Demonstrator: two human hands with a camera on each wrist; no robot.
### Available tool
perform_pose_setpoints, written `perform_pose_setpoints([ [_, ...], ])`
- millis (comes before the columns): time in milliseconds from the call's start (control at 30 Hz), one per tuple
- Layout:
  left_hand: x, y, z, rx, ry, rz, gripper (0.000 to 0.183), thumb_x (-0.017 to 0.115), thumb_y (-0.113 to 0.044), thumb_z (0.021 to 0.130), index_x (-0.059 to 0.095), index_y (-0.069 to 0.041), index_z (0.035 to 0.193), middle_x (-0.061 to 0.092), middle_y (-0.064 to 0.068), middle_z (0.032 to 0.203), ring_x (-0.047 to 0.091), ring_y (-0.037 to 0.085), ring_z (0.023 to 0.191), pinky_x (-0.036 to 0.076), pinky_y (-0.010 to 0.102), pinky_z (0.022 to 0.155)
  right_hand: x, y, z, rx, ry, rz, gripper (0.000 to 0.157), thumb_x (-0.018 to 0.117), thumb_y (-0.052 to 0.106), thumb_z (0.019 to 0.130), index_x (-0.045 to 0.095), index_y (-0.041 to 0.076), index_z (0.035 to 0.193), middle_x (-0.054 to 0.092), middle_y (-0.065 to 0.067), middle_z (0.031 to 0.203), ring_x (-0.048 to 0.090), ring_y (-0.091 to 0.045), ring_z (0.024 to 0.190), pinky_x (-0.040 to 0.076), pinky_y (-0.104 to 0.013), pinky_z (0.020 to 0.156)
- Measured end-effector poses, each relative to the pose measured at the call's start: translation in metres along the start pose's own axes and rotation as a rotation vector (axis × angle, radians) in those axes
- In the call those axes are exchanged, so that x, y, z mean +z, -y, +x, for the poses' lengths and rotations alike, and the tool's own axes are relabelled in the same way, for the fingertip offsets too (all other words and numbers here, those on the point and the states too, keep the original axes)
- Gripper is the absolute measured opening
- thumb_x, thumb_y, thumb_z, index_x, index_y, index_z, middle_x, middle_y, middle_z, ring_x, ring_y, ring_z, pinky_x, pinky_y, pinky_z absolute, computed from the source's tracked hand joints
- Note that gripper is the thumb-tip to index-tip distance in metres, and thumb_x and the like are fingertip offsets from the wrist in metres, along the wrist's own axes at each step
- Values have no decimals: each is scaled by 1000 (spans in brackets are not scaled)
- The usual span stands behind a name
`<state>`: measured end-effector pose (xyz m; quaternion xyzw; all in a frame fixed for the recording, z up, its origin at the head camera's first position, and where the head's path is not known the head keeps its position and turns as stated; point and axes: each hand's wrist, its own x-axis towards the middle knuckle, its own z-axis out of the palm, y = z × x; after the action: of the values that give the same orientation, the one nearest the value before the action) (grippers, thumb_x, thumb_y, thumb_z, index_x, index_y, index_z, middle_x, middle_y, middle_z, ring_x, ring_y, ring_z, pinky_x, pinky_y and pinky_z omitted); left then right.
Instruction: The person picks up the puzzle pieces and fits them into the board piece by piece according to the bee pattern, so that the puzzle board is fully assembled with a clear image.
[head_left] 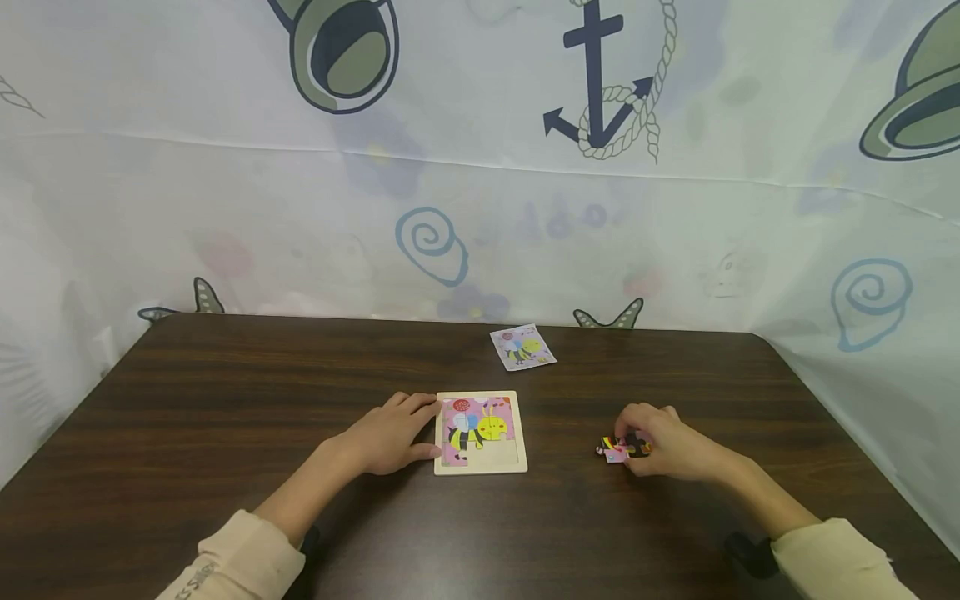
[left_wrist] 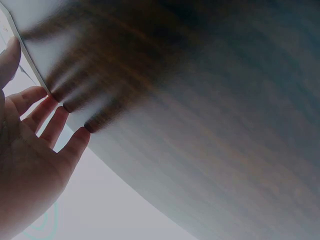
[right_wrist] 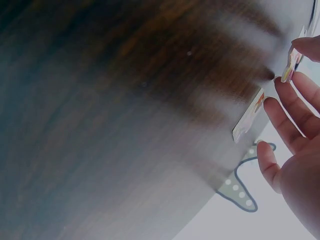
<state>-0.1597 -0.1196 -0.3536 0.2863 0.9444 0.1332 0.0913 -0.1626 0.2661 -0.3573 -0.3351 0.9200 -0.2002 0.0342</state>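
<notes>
A square wooden puzzle board [head_left: 520,433] holds several joined pieces of a pink bee picture [head_left: 461,421], with bare pale wood at its lower right. My left hand [head_left: 397,433] rests at the board's left side, fingers extended and touching the rim; in the left wrist view its fingertips [left_wrist: 61,109] are at the edge. To the right of the board, my right hand [head_left: 656,442] is over a small group of pink, yellow and black puzzle pieces [head_left: 615,454]. In the right wrist view its thumb and a finger pinch a puzzle piece [right_wrist: 288,67], seen nearly edge-on.
A paper card [head_left: 523,347] with the same bee picture lies behind the board, near the far edge of the dark wooden table [head_left: 300,367]. Behind the table hangs a pale printed cloth [head_left: 502,233] with anchor and shell drawings.
</notes>
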Motion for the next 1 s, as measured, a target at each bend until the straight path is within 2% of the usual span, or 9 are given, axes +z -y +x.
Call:
perform_pose_setpoints([
  [500, -1, 1, 0, 2, 1, 9, 62, 59, -34, 88, 40, 1, 135, 37, 16, 138, 35, 34, 121, 35, 53, 92, 1, 5, 11, -14, -7, -4, 23, 71, 9, 71, 55, 14, 85, 53, 11, 83, 48, -9, 75, 25, -34, 69],
  [1000, -1, 1, 0, 13, 3, 10, 61, 58, -34, 89, 41, 2, 135, 37, 17, 138, 36, 34, 120, 36, 52, 92, 8, 24, 34, -59, 31, 38, 19, 70, 11, 73, 56, 14, 86, 55, 10, 84, 52, -10, 78, 29, -38, 75],
])
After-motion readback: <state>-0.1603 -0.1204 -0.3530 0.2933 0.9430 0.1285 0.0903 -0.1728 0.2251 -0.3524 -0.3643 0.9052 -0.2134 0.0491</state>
